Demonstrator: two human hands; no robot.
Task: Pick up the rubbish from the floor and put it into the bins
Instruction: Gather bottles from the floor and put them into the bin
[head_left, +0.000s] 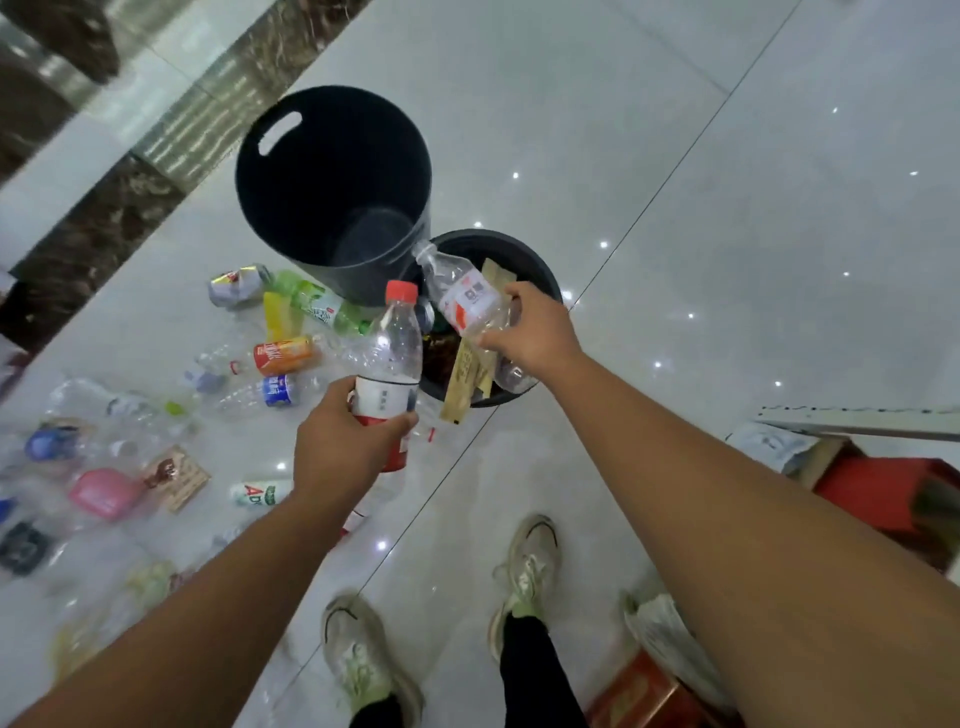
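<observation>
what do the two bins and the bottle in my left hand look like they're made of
Tall bin: looks like matte black plastic, with a moulded handle slot. Lower bin: dark with a thin rim, probably plastic too. Red-capped bottle in the left hand: clear glossy plastic you can see through, with a white and red label.

We see a clear bottle (390, 364) with red cap and red-and-white label, another clear bottle (464, 296) with a white-and-red label, two black bins (332, 171) (540, 270), an orange can (283, 355), a pink pouch (104, 492), and pale grey glossy floor tiles (727, 208).
</observation>
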